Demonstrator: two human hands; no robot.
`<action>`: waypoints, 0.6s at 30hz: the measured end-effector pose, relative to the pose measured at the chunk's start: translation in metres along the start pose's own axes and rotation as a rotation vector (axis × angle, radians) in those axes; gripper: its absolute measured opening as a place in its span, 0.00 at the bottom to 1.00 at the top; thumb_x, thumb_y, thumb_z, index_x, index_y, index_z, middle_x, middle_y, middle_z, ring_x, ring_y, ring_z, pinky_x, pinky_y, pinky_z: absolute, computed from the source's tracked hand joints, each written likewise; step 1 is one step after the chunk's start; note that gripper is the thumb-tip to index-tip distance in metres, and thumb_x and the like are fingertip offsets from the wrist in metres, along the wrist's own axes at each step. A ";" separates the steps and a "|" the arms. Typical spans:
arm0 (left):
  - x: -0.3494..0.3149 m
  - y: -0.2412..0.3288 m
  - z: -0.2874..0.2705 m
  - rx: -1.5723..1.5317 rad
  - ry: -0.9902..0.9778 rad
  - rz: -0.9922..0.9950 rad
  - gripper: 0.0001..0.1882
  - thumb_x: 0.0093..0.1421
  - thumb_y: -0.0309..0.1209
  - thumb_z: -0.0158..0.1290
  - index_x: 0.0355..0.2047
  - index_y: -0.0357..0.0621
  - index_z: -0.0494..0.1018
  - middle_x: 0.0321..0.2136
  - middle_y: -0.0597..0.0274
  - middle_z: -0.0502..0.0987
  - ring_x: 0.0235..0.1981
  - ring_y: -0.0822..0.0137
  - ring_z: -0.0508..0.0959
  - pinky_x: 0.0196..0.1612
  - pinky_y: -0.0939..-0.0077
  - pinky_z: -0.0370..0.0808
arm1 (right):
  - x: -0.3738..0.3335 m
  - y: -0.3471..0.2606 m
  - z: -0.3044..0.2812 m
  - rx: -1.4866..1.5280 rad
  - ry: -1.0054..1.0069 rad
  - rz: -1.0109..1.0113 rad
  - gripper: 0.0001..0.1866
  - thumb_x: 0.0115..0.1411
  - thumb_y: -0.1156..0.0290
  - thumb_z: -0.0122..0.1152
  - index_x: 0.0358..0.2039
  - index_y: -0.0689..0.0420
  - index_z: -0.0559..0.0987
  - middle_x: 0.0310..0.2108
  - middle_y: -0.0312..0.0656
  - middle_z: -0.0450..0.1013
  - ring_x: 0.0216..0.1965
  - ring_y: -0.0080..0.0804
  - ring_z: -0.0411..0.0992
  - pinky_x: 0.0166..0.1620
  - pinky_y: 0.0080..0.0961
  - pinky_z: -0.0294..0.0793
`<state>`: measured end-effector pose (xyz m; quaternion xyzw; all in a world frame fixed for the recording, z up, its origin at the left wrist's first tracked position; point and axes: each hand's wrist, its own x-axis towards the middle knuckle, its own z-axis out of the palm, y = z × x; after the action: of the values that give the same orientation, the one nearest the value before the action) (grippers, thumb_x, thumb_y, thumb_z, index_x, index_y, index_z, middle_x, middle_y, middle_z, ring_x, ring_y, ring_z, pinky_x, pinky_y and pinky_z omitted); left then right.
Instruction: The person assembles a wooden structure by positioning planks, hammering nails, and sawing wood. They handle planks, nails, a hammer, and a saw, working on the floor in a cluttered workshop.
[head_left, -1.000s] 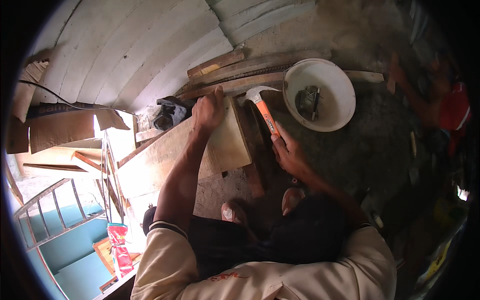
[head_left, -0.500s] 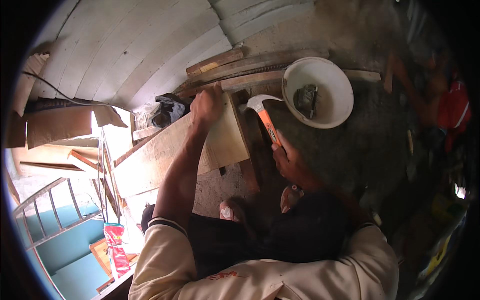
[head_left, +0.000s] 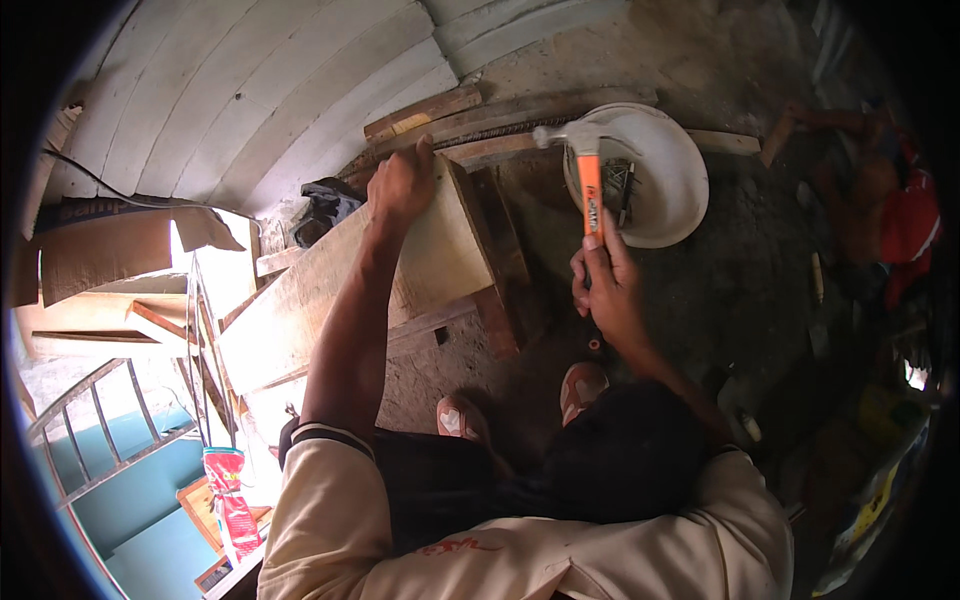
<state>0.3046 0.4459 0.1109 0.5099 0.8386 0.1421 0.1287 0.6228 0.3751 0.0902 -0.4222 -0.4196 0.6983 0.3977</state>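
Note:
My right hand (head_left: 612, 283) is closed round the orange handle of a claw hammer (head_left: 591, 185), raised with its metal head upward. From this angle the hammer overlaps the left side of a white bucket (head_left: 675, 185). Inside the bucket lies a clump of thin dark pieces that look like nails. At the far end of a pale wooden board (head_left: 445, 255), my left hand (head_left: 403, 185) is closed over the edge, its fingertips hidden. Darker timber (head_left: 497, 320) shows beneath and beside the board's right end.
Planks (head_left: 425, 110) and a ribbed metal rod lie along the plank wall. A black plastic bag (head_left: 325, 208) sits left of my left hand. At the right, another person in red (head_left: 908, 215) is near. A metal railing (head_left: 105, 440) and red-and-white packet (head_left: 230, 505) stand lower left.
The hammer has risen and swung to the right, away from the board's end, with my right hand. My left hand still holds the board, which has hardly shifted in view.

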 end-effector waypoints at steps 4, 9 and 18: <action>-0.001 -0.001 -0.001 -0.006 0.007 0.013 0.37 0.76 0.58 0.36 0.48 0.38 0.84 0.46 0.30 0.82 0.55 0.31 0.79 0.61 0.43 0.74 | -0.003 0.017 0.005 -0.157 -0.078 0.152 0.28 0.77 0.57 0.58 0.71 0.55 0.67 0.29 0.34 0.69 0.20 0.16 0.64 0.23 0.21 0.67; 0.000 -0.002 -0.001 -0.003 -0.006 -0.003 0.38 0.76 0.60 0.36 0.48 0.39 0.84 0.48 0.30 0.82 0.56 0.33 0.79 0.61 0.43 0.73 | -0.017 0.028 0.007 -0.400 -0.217 0.170 0.39 0.57 0.40 0.79 0.48 0.63 0.74 0.35 0.40 0.77 0.36 0.27 0.75 0.42 0.31 0.77; 0.007 -0.008 0.001 -0.009 -0.042 0.017 0.39 0.75 0.63 0.36 0.46 0.40 0.84 0.47 0.33 0.82 0.57 0.33 0.78 0.61 0.45 0.73 | -0.025 0.021 0.017 -0.619 -0.248 -0.004 0.50 0.44 0.41 0.87 0.53 0.67 0.73 0.44 0.48 0.79 0.48 0.41 0.79 0.54 0.36 0.77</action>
<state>0.2956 0.4485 0.1065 0.5192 0.8308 0.1364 0.1472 0.6109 0.3413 0.0827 -0.4340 -0.6579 0.5828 0.1977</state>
